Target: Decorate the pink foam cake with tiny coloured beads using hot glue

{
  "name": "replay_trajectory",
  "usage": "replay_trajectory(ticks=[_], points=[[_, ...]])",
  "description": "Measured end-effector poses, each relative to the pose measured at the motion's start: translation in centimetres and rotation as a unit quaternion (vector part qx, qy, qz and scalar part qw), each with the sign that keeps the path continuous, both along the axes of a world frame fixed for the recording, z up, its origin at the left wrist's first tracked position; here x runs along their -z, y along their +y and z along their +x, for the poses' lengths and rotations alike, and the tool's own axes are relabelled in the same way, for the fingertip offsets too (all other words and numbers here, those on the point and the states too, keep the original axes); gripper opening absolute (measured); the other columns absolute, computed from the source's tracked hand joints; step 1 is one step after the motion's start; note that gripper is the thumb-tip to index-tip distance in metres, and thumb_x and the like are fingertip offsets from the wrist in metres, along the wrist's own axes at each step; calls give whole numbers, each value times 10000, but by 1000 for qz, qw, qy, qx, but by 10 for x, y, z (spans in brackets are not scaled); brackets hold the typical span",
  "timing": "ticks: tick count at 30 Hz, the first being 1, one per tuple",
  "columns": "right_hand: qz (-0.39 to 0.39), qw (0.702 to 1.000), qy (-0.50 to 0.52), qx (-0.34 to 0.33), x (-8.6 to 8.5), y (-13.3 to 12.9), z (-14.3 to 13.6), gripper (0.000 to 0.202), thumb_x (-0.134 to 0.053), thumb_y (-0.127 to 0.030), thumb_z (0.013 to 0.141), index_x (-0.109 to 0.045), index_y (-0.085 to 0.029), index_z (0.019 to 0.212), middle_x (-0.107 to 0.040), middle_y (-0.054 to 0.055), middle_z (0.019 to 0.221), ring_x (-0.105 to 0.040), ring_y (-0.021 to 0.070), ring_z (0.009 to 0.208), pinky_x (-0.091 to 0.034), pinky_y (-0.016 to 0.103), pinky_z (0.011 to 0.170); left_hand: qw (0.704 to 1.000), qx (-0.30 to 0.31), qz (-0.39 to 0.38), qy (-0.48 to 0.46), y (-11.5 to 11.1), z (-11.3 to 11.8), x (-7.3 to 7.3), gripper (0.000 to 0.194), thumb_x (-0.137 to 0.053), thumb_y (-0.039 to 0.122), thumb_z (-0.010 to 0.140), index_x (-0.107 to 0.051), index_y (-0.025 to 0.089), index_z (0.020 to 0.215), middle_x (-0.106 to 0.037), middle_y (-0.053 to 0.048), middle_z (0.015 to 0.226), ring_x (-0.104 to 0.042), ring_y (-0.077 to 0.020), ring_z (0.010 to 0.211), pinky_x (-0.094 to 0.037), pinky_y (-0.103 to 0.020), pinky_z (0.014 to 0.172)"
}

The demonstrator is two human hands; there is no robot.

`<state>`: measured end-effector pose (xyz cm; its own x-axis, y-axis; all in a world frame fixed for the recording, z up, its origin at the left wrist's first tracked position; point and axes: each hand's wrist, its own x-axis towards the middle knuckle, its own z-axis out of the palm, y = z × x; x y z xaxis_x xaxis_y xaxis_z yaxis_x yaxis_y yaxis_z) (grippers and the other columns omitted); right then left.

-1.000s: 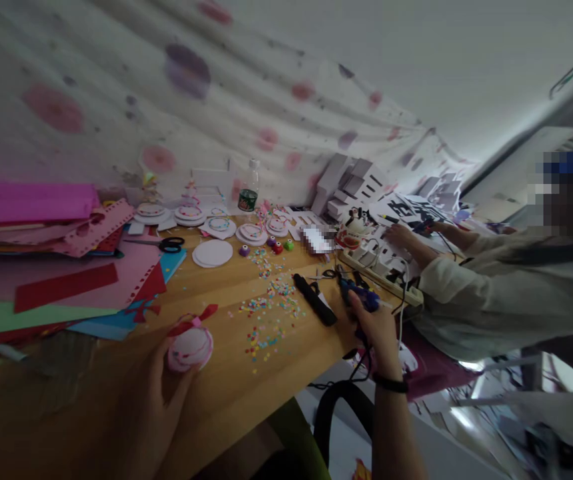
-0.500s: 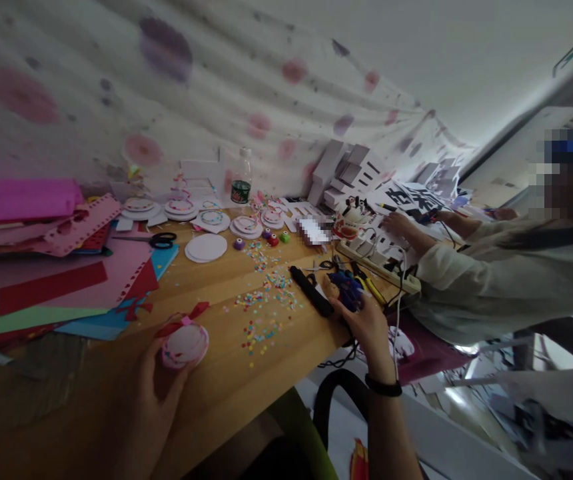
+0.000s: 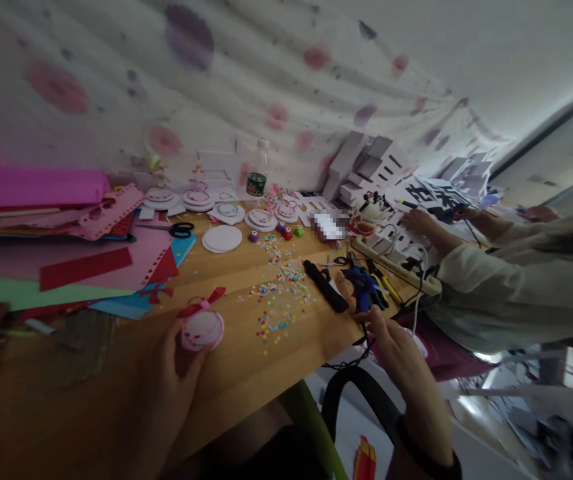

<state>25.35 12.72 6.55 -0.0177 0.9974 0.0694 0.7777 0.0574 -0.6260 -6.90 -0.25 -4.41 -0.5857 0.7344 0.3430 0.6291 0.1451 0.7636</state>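
Between the fingers and thumb of my left hand (image 3: 179, 357) is a small round white-and-pink paper ornament (image 3: 202, 330), with a red ribbon bow (image 3: 205, 303) at its top. My right hand (image 3: 394, 340) is at the right edge of the table, its fingers stretched toward the handle of a blue glue gun (image 3: 363, 287). It looks open; whether the fingertips touch the handle is hard to make out. Beside the glue gun lie a black cylindrical object (image 3: 325, 287) and yellow-handled pliers (image 3: 386, 283).
Colourful confetti (image 3: 279, 287) is scattered over the wooden table. Behind stand white discs (image 3: 222, 238), bead-trimmed round pieces and a bottle (image 3: 257, 170). Coloured paper (image 3: 81, 267) and scissors (image 3: 179, 230) lie left. A power strip (image 3: 396, 267) lies right, near a co-worker's sleeve (image 3: 496, 273).
My right hand has drawn back from the glue gun, its fingers loosening. The view has swung left, so things sit further right. My left hand keeps the ornament.
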Motion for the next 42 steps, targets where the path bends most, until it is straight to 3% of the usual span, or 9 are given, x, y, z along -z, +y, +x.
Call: replay_trajectory(ticks=[9, 16, 20, 24, 30, 37, 42], points=[[11, 981, 26, -193, 14, -9, -57, 529, -440, -621, 951, -724, -205, 790, -679, 81, 790, -648, 255, 782, -477, 352, 713, 999, -21, 10, -25, 1, 1, 4, 623, -628, 569, 816, -541, 176, 1291, -668, -163, 1274, -639, -346, 1179, -516, -530, 1004], [-32, 963, 61, -259, 27, -11, -77, 227, -615, -372, 940, -763, -201, 918, -765, 63, 876, -672, 241, 818, -466, 322, 714, 999, -23, 14, -39, -1, 4, -3, 575, -642, 529, 824, -548, 202, 1288, -669, -128, 1292, -639, -334, 1194, -542, -503, 991], [-14, 962, 54, -268, 34, -8, -81, 194, -637, -287, 928, -789, -192, 1003, -761, 78, 868, -670, 246, 826, -472, 334, 739, 998, -23, 37, -48, -1, 8, -8, 560, -639, 509, 836, -545, 206, 1297, -673, -118, 1285, -638, -320, 1198, -551, -482, 992], [18, 964, 34, -264, 36, -7, -83, 183, -640, -238, 917, -796, -193, 1001, -716, 68, 802, -644, 233, 785, -460, 320, 705, 998, -17, 40, -47, -2, 8, -2, 571, -653, 502, 837, -531, 225, 1321, -651, -117, 1314, -624, -319, 1217, -539, -495, 1009], [18, 978, -11, -208, 39, -4, -87, 71, -715, -204, 846, -765, -158, 827, -715, 76, 787, -657, 241, 771, -453, 313, 682, 997, -11, 56, -45, -2, 8, 7, 608, -683, 487, 826, -512, 198, 1333, -648, -148, 1297, -630, -327, 1196, -523, -534, 1007], [24, 980, -4, -197, 41, -4, -92, 135, -687, -235, 859, -758, -174, 761, -694, 65, 735, -631, 216, 700, -417, 296, 624, 997, -18, 70, -39, -2, 7, 14, 613, -695, 489, 814, -520, 219, 1336, -655, -141, 1296, -642, -325, 1178, -545, -527, 976], [59, 977, 15, -207, 39, -6, -93, 214, -658, -312, 883, -743, -180, 738, -657, 42, 666, -570, 178, 601, -380, 285, 564, 997, -15, 64, -32, -2, 9, 11, 617, -686, 453, 830, -496, 228, 1372, -649, -131, 1305, -641, -318, 1183, -558, -504, 961]])
